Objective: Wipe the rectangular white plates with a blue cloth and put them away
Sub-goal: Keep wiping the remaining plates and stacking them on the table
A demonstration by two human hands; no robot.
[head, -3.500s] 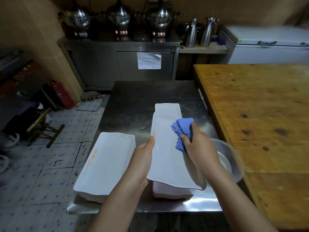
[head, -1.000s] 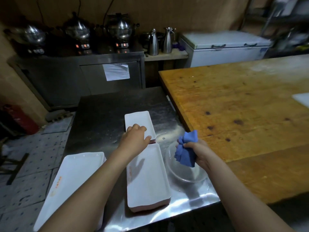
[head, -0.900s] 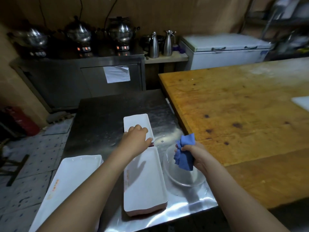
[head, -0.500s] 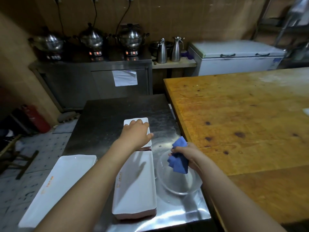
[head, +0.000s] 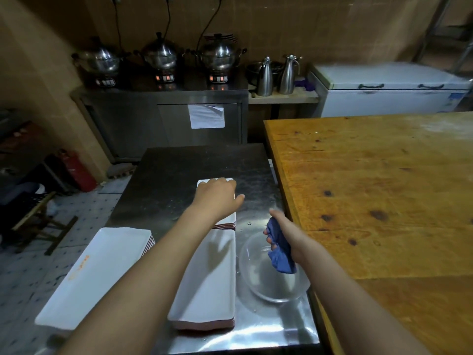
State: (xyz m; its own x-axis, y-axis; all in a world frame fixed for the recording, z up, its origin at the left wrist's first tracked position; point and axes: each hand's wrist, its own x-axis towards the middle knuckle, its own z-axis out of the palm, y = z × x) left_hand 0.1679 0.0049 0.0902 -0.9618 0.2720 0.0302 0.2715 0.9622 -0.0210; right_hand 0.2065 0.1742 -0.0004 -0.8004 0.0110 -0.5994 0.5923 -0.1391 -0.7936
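Head view: left hand (head: 216, 198) lies palm-down on the far plate stack (head: 227, 218), mid-frame. Right hand (head: 286, 234) squeezes the blue cloth (head: 281, 249) over the glass bowl (head: 276, 288), lower centre. Step, judged: cloth prep between plates. Next: lift one plate and bring the cloth to it.

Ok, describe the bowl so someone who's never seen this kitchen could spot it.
Find the steel table beside the big wooden table. At its near right corner, beside a plate stack, sits the bowl: the only round, clear thing, under the right hand's blue cloth.
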